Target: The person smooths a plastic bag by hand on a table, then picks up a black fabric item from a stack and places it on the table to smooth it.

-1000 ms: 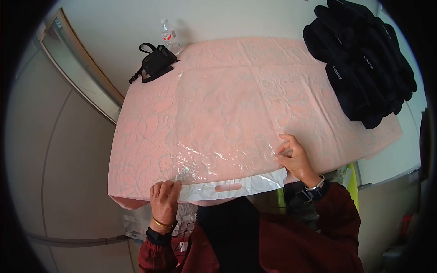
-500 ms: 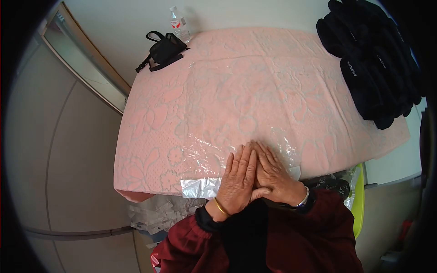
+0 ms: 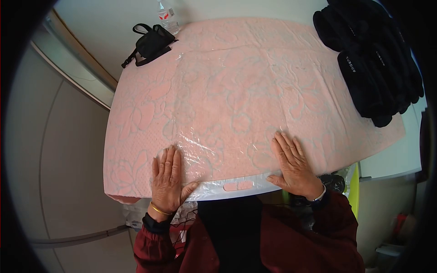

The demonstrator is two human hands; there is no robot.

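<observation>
Plastic bag [image 3: 195, 159], glossy, oval-slotted white band [image 3: 211, 191], floral cloth [image 3: 132, 118]

A black bag [image 3: 154, 44] lies at the counter's [image 3: 129, 98] far left corner, a bottle [image 3: 167, 19] just beside it. A black pile [image 3: 371, 61] covers the far right corner. A green tub [image 3: 354, 193] shows below the near edge's right end.

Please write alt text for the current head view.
Left hand and right hand lie flat at the sides of a clear plastic bag on pink floral cloth; beyond are a black pouch, plastic bottle and black fabric items.
</observation>
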